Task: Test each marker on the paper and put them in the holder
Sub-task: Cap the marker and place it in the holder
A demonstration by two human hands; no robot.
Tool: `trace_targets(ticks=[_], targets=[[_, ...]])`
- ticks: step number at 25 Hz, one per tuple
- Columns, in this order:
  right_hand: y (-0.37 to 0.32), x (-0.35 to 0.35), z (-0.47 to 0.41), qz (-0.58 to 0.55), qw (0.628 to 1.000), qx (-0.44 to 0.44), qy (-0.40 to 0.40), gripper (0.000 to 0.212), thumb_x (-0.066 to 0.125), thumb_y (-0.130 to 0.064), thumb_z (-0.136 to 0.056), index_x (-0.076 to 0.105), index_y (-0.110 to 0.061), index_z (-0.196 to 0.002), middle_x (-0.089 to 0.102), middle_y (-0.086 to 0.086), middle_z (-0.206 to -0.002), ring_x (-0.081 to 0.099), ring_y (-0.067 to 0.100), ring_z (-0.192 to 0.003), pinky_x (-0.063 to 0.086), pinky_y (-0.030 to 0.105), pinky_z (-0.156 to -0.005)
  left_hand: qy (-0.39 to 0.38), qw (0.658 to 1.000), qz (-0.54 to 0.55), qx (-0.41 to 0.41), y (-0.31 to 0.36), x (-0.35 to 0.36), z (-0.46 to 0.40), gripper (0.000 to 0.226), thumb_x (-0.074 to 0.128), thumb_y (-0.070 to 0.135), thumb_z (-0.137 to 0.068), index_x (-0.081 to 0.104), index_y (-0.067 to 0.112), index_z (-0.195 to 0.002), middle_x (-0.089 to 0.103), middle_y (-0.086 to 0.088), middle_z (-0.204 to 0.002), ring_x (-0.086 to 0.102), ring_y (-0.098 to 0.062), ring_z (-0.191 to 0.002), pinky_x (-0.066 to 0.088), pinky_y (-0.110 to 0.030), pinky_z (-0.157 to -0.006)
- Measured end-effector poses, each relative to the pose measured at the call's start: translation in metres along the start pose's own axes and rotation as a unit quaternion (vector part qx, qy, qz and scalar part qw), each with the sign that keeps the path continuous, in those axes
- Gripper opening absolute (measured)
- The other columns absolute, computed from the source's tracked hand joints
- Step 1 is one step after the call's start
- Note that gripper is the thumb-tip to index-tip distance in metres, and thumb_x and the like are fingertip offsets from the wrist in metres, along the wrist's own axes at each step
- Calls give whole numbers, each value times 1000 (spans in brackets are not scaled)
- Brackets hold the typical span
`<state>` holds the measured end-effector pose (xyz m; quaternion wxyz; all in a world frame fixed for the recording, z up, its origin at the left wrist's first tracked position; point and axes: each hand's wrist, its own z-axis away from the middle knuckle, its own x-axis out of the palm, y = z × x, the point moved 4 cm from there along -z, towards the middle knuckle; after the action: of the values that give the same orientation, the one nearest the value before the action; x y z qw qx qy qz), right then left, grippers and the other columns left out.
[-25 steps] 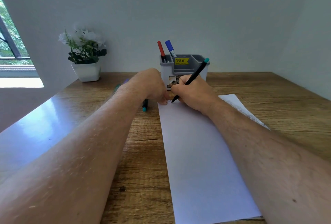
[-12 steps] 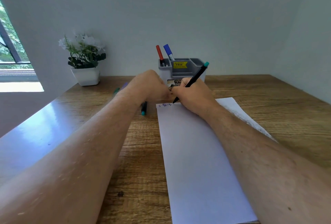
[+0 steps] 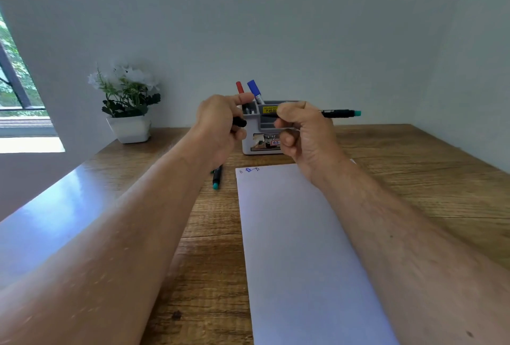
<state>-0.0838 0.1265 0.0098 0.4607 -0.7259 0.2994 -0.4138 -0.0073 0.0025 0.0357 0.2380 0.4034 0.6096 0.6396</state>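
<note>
Head view — right hand (image 3: 306, 135) gripped black marker (image 3: 340, 113) level, teal end out right of fingers. Left hand (image 3: 220, 126) pinched black cap (image 3: 239, 122). Holder (image 3: 263, 135) sat between fists; paper (image 3: 298, 248) below.

Both my arms are stretched out fwd, bare forearms, hands up off the desk and close together w/ a small gap btwn them. My left hand (image 3: 220, 124) is curled, thumb sticking up and out toward the right, fingers pinching a small black cap (image 3: 239, 122). My right hand (image 3: 303, 132) is a loose fist, fingers folded in, thumb on top, gripping a black marker (image 3: 340, 113) that lies roughly level and pokes out to the right, teal end outward.
</note>
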Motion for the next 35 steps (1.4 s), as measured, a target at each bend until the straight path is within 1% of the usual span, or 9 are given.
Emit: trace_targets(ticks=[7,11,15,19,22,27,31,33,35], targets=[[0,3,0,-50,998,-16,-42,24,56,-24,-76,77,-14,-78,73,14,-76,50,12,-42,36,18,-40,37,995,89,-10,-5,-7,-7,36,34,-3,-95,67,4,-106,59,-13,-100,41,-13,-64,45,-24,-54],[1,3,0,-26,999,-13,-36,23,53,-21,-85,75,-12,-85,74,13,-78,50,11,-42,36,18,-40,18,997,81,-3,-7,-4,-10,35,35,-2,-97,67,3,-108,62,-11,-98,43,-14,-66,45,-25,-58],[3,4,1,7,1000,-5,-20,20,54,-20,-91,71,-11,-94,75,12,-81,52,11,-45,37,18,-40,-30,997,65,-9,-12,1,-13,34,38,-1,-96,68,5,-112,65,-16,-112,45,-16,-71,47,-25,-56],[-1,3,1,-6,1000,-20,-2,9,65,-20,-90,63,-12,-94,75,12,-82,57,14,-44,39,19,-37,0,993,117,-13,-15,-5,-17,21,63,6,-91,64,9,-112,69,-8,-92,57,-9,-62,53,-22,-57],[-4,3,2,18,999,-46,4,4,73,-15,-85,71,-17,-88,73,10,-74,56,13,-43,41,19,-37,19,989,143,-17,-18,-13,-21,45,80,12,-78,62,4,-118,74,-8,-84,69,-12,-62,56,-24,-57],[-1,6,4,-4,998,-29,-50,24,53,-21,-93,73,-13,-102,75,15,-87,63,19,-57,45,22,-42,60,985,163,9,-18,-17,-22,30,77,13,-81,62,7,-106,76,-11,-85,74,-16,-68,55,-22,-54],[-4,2,2,170,979,-112,-11,4,65,-17,-90,68,-19,-91,75,2,-77,64,9,-52,45,20,-40,106,977,181,28,-16,-24,-23,24,75,11,-82,61,11,-101,75,-10,-87,74,-17,-71,56,-23,-57],[-3,4,4,335,923,-190,-20,10,74,-19,-84,67,-26,-87,72,-8,-75,67,-1,-63,50,12,-51,117,977,173,39,-16,-27,-24,24,74,10,-83,63,12,-103,74,-8,-89,74,-16,-75,57,-24,-60],[2,10,7,417,879,-230,-38,14,76,-22,-82,64,-30,-87,68,-17,-79,66,-7,-76,51,8,-61,119,978,163,47,-15,-29,-25,22,73,10,-85,64,13,-105,74,-7,-90,74,-15,-77,57,-24,-62]])
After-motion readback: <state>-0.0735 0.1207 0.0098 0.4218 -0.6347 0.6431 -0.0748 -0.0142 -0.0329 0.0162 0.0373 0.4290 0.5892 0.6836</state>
